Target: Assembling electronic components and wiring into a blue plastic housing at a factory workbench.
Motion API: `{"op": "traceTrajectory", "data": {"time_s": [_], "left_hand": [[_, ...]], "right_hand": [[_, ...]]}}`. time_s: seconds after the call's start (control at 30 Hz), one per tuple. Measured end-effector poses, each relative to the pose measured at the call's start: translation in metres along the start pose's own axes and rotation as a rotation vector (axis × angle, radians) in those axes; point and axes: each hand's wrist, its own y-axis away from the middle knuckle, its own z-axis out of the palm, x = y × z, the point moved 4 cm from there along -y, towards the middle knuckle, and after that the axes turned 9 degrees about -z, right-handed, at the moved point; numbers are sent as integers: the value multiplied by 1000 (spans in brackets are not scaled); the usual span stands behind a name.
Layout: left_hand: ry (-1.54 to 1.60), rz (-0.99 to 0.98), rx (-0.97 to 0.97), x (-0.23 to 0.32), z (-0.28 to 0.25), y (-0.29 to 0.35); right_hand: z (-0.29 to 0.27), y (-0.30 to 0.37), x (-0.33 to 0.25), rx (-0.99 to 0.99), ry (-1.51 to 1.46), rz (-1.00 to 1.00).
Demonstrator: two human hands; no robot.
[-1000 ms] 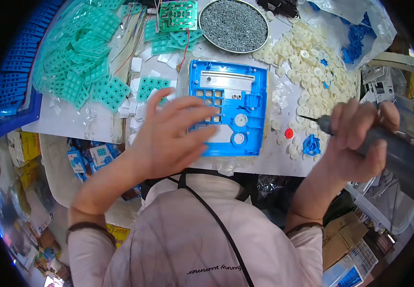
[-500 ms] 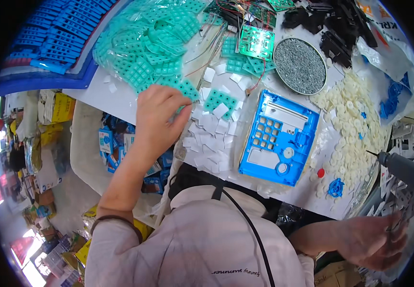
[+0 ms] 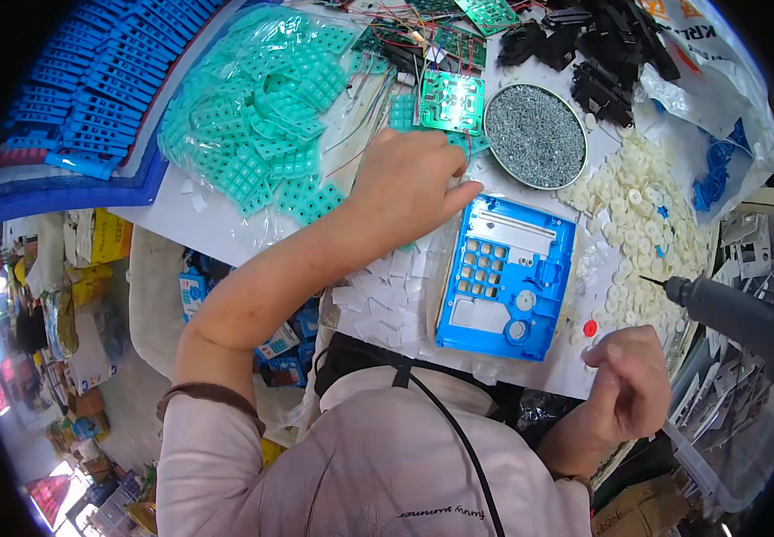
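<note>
My left hand (image 3: pixel 409 188) reaches over the white paper squares (image 3: pixel 378 304), its fingers curled downward beside the upper left corner of a blue plastic casing (image 3: pixel 544 309). Its fingertips are partly hidden, and I cannot make out anything in them. Just beyond stands a green circuit board (image 3: pixel 452 103) with wires. Over the table's front right edge is my right hand (image 3: pixel 633 385), its fingers curled in; whatever they hold, if anything, does not show. Close to it lie a small red round piece (image 3: pixel 590 328) and a heap of whitish round discs (image 3: pixel 646 210).
Teal rubber keypads (image 3: pixel 271 134) in clear plastic fill the back left, beside stacked blue casings (image 3: pixel 119 80). A round tin of small screws (image 3: pixel 537 136) stands behind the casing. Black parts (image 3: pixel 602 89) lie at the back right. A grey pointed tool (image 3: pixel 736 313) juts in from the right.
My left hand has moved right, from the teal keypads to the blue casing's upper corner. My right hand has come up and left from the lower right to the table edge.
</note>
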Motion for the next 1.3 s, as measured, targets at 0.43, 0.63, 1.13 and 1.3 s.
{"op": "traceTrajectory", "data": {"time_s": [0.43, 0.63, 1.13, 1.3], "left_hand": [[-338, 185, 118, -30, -12, -50], [-330, 182, 49, -43, -24, -48], [-132, 48, -272, -32, -41, 50], [-88, 239, 150, -21, -72, 53]], "right_hand": [[20, -8, 0, -99, -60, 23], [16, 3, 3, -113, -27, 43], [20, 5, 5, -149, -59, 34], [21, 5, 7, -158, -50, 42]]}}
